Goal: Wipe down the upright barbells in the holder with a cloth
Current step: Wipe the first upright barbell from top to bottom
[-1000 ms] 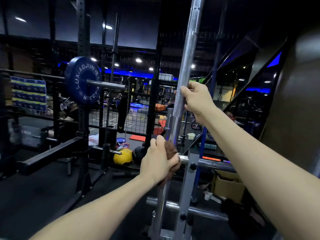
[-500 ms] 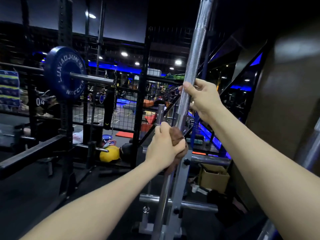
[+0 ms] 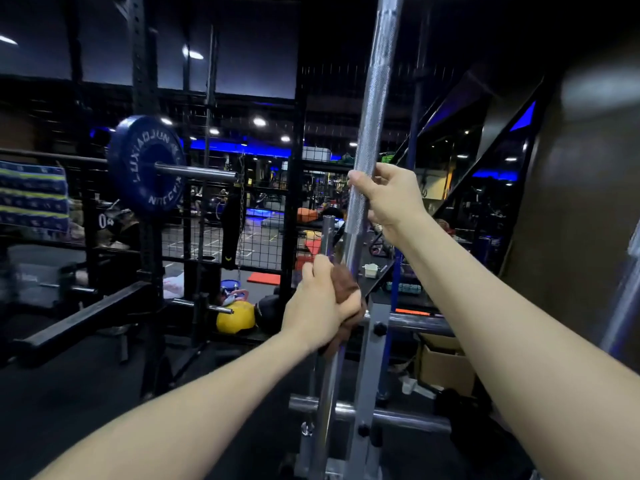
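Note:
A long silver barbell (image 3: 372,109) stands upright in a grey metal holder (image 3: 365,375), leaning slightly right toward its top. My right hand (image 3: 388,197) grips its knurled shaft at mid height. Lower down, my left hand (image 3: 323,303) holds a brown cloth (image 3: 344,289) wrapped round the smooth part of the same bar. A shorter silver bar end (image 3: 327,233) stands just left of the barbell, behind my left hand. The holder's base is partly hidden by my arms.
A black squat rack (image 3: 145,237) with a blue weight plate (image 3: 145,164) on a horizontal bar stands to the left. A yellow ball (image 3: 235,317) lies on the dark floor behind it. A cardboard box (image 3: 446,368) sits at the right, beside a dark wall (image 3: 581,220).
My left hand with the cloth has stayed at about the same spot on the bar. My right hand keeps its grip. The view has shifted slightly.

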The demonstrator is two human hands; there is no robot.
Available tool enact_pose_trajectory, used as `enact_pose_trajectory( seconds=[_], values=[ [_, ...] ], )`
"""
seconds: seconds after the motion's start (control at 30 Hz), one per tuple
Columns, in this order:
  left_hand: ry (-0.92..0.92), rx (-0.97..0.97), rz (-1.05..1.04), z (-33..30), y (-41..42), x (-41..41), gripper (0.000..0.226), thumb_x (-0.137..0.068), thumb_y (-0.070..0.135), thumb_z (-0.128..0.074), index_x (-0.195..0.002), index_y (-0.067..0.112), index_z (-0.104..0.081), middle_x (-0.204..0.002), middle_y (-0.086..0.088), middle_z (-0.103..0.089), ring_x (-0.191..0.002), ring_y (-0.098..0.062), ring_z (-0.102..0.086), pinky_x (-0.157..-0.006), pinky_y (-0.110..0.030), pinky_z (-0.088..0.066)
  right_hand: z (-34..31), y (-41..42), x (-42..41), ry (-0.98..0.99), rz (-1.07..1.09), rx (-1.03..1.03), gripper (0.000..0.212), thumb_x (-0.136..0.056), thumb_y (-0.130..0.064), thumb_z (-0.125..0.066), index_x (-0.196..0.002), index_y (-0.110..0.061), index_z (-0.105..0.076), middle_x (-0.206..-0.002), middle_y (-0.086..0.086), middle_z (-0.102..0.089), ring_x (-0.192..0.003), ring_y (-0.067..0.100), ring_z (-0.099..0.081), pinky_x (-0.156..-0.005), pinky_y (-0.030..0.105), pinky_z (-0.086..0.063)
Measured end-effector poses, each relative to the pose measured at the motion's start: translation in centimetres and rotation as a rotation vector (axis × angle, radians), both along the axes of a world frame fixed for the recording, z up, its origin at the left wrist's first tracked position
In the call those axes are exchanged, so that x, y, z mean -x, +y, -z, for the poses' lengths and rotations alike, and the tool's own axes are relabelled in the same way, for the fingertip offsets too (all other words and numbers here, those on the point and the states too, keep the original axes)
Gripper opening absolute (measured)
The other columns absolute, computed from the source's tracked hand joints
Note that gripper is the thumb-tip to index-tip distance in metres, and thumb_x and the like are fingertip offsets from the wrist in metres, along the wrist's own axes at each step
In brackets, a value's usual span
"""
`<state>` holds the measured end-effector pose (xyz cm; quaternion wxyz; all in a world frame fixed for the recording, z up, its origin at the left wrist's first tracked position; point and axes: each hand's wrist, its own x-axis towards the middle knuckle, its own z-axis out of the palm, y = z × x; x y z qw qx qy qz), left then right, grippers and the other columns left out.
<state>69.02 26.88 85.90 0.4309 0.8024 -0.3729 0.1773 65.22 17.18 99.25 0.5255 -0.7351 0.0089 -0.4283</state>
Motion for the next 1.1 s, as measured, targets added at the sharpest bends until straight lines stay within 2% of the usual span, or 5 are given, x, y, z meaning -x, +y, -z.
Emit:
enact_pose_trajectory(
  seconds=[0.33,0.6,0.83,1.0,1.1],
  values=[
    [-0.055,0.162,0.052,-6.9,-0.3,-0.1,0.044,-0.085,0.043,-0.061,-0.097,0.019,-0.026,-0.108,-0.005,-0.040,-0.093,-0.034,-0.056,-0.074,-0.045,-0.047,-0.9,1.2,-0.2,0.108,0.455,0.204,0.050,-0.071,-0.041,-0.081,-0.067,-0.020,-0.036,-0.080,0.000,-0.049,-0.075,0.021,-0.048,-0.066,0.034,-0.044],
    [0.001,-0.094,0.105,0.7,0.7,-0.3,0.043,-0.087,0.043,-0.057,-0.107,0.017,-0.029,-0.109,-0.004,-0.038,-0.100,-0.034,-0.055,-0.076,-0.043,-0.046,-0.4,1.0,1.1,0.129,0.287,0.114,0.014,-0.088,-0.023,-0.068,-0.094,-0.012,-0.063,-0.072,-0.004,-0.057,-0.067,0.015,-0.054,-0.062,0.030,-0.044],
    [-0.045,0.142,0.116,-7.0,-0.7,-1.5,0.043,-0.086,0.046,-0.058,-0.100,0.021,-0.025,-0.110,-0.005,-0.040,-0.098,-0.034,-0.054,-0.065,-0.039,-0.040,0.1,1.9,-0.5,0.110,0.441,0.076,0.023,-0.081,-0.031,-0.074,-0.091,-0.015,-0.061,-0.087,0.003,-0.065,-0.086,0.026,-0.064,-0.078,0.044,-0.055],
    [-0.055,0.036,0.073,-2.6,-0.1,-1.5,0.052,-0.085,0.049,-0.058,-0.112,0.014,-0.031,-0.112,-0.006,-0.040,-0.103,-0.032,-0.055,-0.068,-0.040,-0.043,0.1,2.8,-1.2,0.247,0.750,0.164,0.041,-0.084,-0.045,-0.066,-0.106,-0.013,-0.051,-0.107,0.004,-0.059,-0.094,0.026,-0.058,-0.068,0.032,-0.038],
    [-0.051,-0.035,0.113,-1.6,0.2,-1.8,0.050,-0.086,0.050,-0.056,-0.110,0.014,-0.032,-0.114,-0.006,-0.040,-0.105,-0.032,-0.055,-0.072,-0.041,-0.044,-0.2,2.9,-0.9,0.240,0.715,0.153,0.038,-0.085,-0.042,-0.067,-0.102,-0.011,-0.051,-0.093,0.001,-0.058,-0.079,0.020,-0.055,-0.066,0.031,-0.039]
  ],
)
